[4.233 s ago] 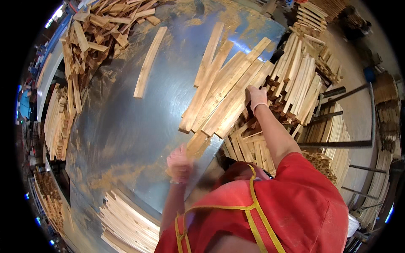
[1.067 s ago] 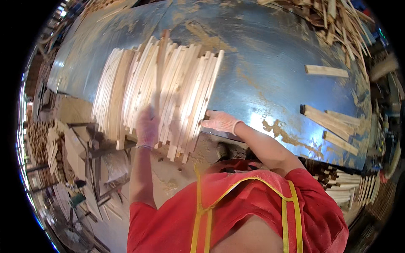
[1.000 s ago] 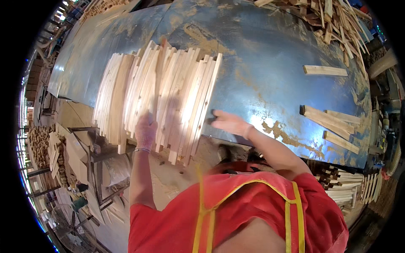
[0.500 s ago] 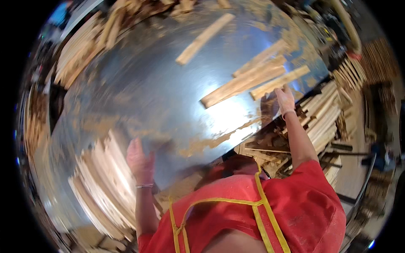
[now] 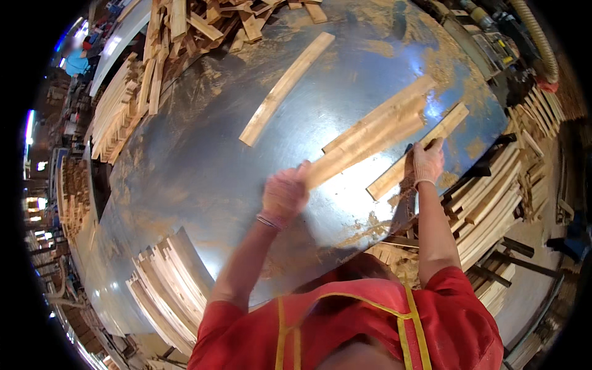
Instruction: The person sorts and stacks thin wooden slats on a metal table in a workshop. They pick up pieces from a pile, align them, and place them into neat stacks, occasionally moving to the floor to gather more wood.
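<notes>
My left hand (image 5: 285,194), in a thin glove, is closed round the near end of a wooden board (image 5: 364,145) on the metal tabletop. Partly behind that board lies a second board (image 5: 385,111). My right hand (image 5: 428,163), gloved as well, has its fingers bent over the middle of a narrower wooden strip (image 5: 390,176). This strip slants toward the far right, nearest the table's right edge. Apart from these, a single strip (image 5: 287,89) lies farther back on the table, touched by neither hand.
A stack of pale strips (image 5: 169,283) sits at the near left of the sawdust-streaked metal table (image 5: 185,179). Heaped offcuts (image 5: 209,24) lie at the far left. Stacked strips (image 5: 493,191) stand beyond the right edge. A person in blue (image 5: 77,61) is far off at the upper left.
My left hand has moved from beside the pale stack, up and right, and taken hold of a board's end. My right hand has moved onto the narrower strip and closed on it.
</notes>
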`<state>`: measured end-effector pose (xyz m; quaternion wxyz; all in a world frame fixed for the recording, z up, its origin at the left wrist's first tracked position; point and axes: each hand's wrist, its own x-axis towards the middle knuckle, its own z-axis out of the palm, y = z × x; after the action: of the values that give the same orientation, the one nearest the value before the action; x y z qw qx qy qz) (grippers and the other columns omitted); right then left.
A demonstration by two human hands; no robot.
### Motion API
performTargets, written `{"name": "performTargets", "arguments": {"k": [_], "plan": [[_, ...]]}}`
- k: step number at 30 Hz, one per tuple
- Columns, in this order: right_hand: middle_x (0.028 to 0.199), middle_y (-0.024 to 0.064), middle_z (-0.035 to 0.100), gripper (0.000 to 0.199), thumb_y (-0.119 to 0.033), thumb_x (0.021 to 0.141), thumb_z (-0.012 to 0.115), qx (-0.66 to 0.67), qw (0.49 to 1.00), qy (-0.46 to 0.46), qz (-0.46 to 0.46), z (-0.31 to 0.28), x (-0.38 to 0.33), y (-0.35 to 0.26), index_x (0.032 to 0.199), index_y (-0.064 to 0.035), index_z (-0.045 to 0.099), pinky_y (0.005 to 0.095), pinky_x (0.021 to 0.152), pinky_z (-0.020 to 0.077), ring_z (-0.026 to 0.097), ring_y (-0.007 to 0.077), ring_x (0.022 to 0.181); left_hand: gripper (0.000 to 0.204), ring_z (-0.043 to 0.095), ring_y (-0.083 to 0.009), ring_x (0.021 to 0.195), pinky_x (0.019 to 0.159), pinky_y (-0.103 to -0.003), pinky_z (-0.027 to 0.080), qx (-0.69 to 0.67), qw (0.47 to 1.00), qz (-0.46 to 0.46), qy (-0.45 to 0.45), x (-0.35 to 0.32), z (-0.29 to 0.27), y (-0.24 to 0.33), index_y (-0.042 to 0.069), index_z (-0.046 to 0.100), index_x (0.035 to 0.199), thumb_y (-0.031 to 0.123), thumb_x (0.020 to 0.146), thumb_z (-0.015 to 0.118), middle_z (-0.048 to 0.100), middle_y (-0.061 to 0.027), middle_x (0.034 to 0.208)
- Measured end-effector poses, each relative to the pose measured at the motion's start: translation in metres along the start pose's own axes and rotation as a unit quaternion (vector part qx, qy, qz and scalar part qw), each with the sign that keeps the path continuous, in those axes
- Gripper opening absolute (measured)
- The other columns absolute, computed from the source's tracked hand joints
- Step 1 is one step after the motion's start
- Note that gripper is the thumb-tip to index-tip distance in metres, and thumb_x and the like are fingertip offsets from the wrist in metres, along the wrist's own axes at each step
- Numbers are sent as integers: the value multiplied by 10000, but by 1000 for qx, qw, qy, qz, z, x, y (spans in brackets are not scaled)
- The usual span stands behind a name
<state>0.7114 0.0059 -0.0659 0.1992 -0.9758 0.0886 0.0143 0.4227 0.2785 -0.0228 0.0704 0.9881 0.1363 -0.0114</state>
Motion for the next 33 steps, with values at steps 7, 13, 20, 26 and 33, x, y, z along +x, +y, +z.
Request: {"name": "performTargets", "arguments": {"k": [7, 13, 20, 26, 33], "plan": [[1517, 194, 520, 771, -268, 823, 729, -13, 999, -43, 19, -13, -3, -35, 1545, -165, 482, 488, 1125, 469, 541, 389, 1369, 847, 672, -386, 1108, 982, -484, 538, -20, 974, -224, 24, 75, -51, -106, 129, 507, 1535, 261, 742, 773, 705, -189, 1166], [1365, 237, 603, 743, -314, 796, 731, 115, 989, -52, -81, 11, 70, -105, 1494, -144, 542, 501, 1093, 499, 621, 425, 1248, 1028, 686, -419, 1144, 1009, -493, 560, -45, 953, -298, 11, 72, -14, -125, 200, 340, 1628, 287, 717, 808, 643, -218, 1349], [1653, 213, 337, 1023, -487, 777, 778, -92, 987, -71, -110, 33, -14, -166, 1635, -133, 347, 477, 1120, 493, 400, 368, 1504, 852, 705, -270, 984, 871, -368, 600, -585, 735, -342, -27, -25, -12, -102, 137, 517, 1522, 203, 733, 831, 686, -135, 1163], [1442, 247, 572, 1007, -217, 798, 822, 154, 975, -118, -107, 26, -51, -94, 1649, -82, 301, 461, 981, 582, 669, 368, 1180, 820, 712, -245, 950, 825, -370, 606, -846, 446, -291, -28, -200, 7, -47, -7, 521, 1473, 200, 761, 871, 697, -115, 1185], [1295, 260, 651, 969, 41, 844, 721, 425, 756, -466, -176, 30, -316, -76, 1665, 2, 207, 342, 810, 646, 705, 273, 986, 822, 730, -257, 914, 807, -403, 618, -902, 341, -251, 84, -366, 16, 20, 13, 493, 1479, 193, 773, 875, 714, -124, 1087]]}}
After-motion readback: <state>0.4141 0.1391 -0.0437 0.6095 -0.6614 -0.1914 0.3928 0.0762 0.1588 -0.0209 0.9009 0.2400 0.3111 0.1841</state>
